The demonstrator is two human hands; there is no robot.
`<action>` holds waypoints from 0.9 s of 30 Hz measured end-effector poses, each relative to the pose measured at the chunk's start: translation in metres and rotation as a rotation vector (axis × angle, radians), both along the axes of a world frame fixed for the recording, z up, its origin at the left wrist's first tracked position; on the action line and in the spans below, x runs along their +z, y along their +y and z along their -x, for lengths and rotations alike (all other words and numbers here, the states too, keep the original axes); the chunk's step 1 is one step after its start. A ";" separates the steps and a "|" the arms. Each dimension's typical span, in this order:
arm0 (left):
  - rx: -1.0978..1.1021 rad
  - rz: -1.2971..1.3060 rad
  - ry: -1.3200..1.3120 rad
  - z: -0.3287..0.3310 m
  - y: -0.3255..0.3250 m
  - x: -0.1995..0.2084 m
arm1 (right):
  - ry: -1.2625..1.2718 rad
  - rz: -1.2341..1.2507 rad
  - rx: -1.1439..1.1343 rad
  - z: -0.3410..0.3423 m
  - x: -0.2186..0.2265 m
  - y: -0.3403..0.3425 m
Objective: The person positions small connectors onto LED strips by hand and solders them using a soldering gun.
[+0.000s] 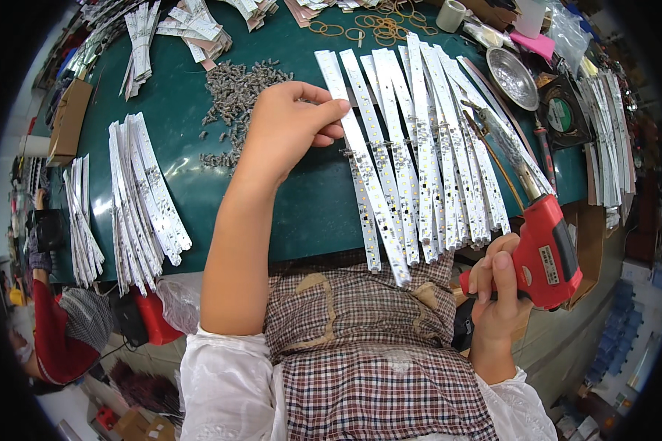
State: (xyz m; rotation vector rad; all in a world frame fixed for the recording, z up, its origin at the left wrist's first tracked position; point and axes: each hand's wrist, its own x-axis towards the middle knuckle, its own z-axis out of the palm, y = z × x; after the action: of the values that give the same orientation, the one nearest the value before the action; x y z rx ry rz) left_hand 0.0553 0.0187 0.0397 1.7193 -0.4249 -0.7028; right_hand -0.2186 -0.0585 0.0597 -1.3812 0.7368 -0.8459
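Brown cardboard box (68, 121) at far left table edge. Stacks of white LED strips (143, 195) beside it; bare green table mat (301, 198) between stacks and fanned row of long white LED circuit strips (419, 154), ends overhanging near edge. Left hand (290, 128) pinches leftmost strip, fingers together on it. Right hand (496, 290) clamped around red soldering gun (544, 246) bearing pale rectangular label, tip over strips.

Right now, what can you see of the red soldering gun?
The red soldering gun is pistol-shaped with a red plastic-looking body and a long metal barrel. The right hand grips its handle at the table's near edge. The barrel points up and away, its tip over the fanned white LED strips; contact can't be judged.
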 end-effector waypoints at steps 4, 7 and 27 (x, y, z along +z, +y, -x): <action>0.012 -0.066 -0.045 -0.005 0.017 -0.002 | -0.002 -0.012 -0.001 -0.002 0.000 0.002; -0.005 -0.088 -0.040 -0.006 0.026 -0.015 | 0.019 -0.029 0.012 -0.003 0.001 0.005; -0.134 -0.125 -0.756 0.030 0.063 -0.026 | 0.315 0.048 0.441 0.005 -0.026 0.037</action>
State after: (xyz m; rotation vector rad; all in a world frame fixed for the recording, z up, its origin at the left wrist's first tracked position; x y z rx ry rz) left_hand 0.0252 0.0816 0.0135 2.0567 -1.0387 -0.1415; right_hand -0.2231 -0.0211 0.0342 -1.6614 0.6145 -0.3038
